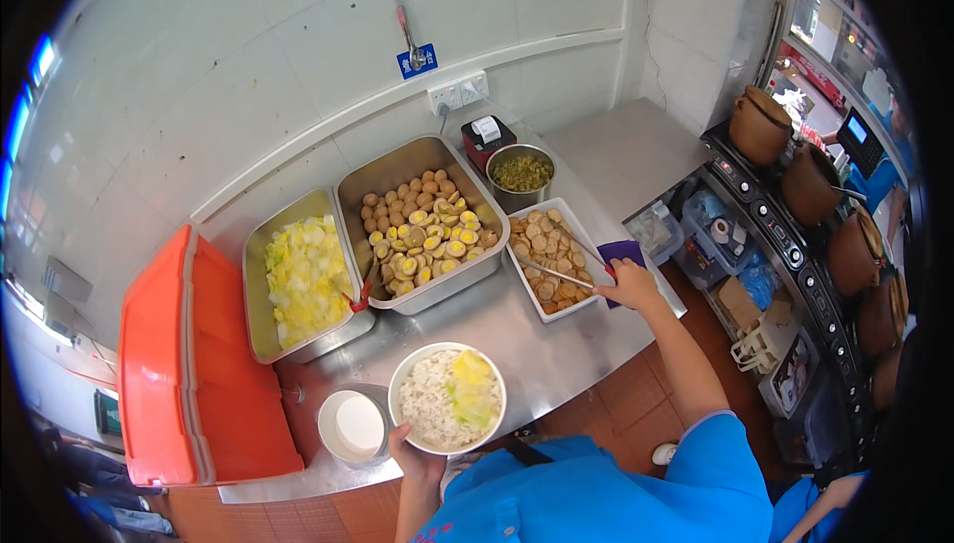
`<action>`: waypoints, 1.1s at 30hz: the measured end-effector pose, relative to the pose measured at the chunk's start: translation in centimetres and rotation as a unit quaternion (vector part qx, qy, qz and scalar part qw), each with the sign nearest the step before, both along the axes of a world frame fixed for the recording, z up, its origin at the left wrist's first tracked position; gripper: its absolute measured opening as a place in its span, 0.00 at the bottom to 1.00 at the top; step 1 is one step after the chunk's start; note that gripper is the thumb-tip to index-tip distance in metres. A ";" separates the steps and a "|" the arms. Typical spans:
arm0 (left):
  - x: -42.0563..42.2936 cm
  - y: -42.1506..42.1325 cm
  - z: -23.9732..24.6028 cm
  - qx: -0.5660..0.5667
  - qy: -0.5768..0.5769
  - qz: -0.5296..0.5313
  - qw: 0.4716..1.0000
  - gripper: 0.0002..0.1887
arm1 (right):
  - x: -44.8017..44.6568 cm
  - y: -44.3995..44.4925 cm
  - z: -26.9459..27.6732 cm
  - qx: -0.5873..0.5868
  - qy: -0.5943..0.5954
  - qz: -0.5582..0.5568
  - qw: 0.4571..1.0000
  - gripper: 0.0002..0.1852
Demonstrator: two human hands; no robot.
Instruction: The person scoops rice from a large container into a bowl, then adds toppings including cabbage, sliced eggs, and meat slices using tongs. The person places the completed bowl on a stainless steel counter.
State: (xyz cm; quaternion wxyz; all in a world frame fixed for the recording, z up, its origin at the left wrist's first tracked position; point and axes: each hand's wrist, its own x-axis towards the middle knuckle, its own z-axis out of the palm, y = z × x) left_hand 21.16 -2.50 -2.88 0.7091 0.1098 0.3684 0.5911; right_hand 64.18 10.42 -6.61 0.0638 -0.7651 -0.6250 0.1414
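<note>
My left hand (417, 455) holds a white bowl (502, 403) of rice, with chopped cabbage on its right side, at the front edge of the steel table. My right hand (630, 286) grips metal tongs (557, 273), whose arms reach into a white tray (549, 316) of round sliced pieces. A purple cloth (620, 252) lies beside the tray at that hand. Left of the tray, a deep steel pan (425, 300) holds whole brown eggs and halved eggs. Farther left, another steel pan (298, 354) contains chopped cabbage (302, 267), with a red-handled utensil (358, 298) at its rim.
Stacked white bowls (358, 427) stand left of the held bowl. An orange-red bin (160, 364) borders the left side. Behind the tray are a steel pot (525, 193) of chopped greens and a small printer (488, 137). Clay pots (809, 185) line the stove at right; people stand beyond.
</note>
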 end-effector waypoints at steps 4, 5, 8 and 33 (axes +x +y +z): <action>1.7 0.0 0.5 -0.004 -0.004 -0.032 0.999 0.43 | -0.8 -1.0 -1.5 0.049 -0.068 0.016 0.996 0.37; 2.0 -0.1 0.6 0.015 -0.012 -0.043 0.999 0.43 | -1.0 -1.3 -1.5 0.063 -0.063 0.022 0.996 0.36; 2.3 -0.2 0.9 -0.011 -0.023 -0.036 0.999 0.42 | -1.5 -2.0 -0.7 0.068 -0.053 0.043 0.995 0.32; 3.3 -0.2 1.3 -0.018 -0.027 -0.041 0.999 0.39 | 1.5 -3.3 4.4 0.131 0.158 0.096 0.974 0.12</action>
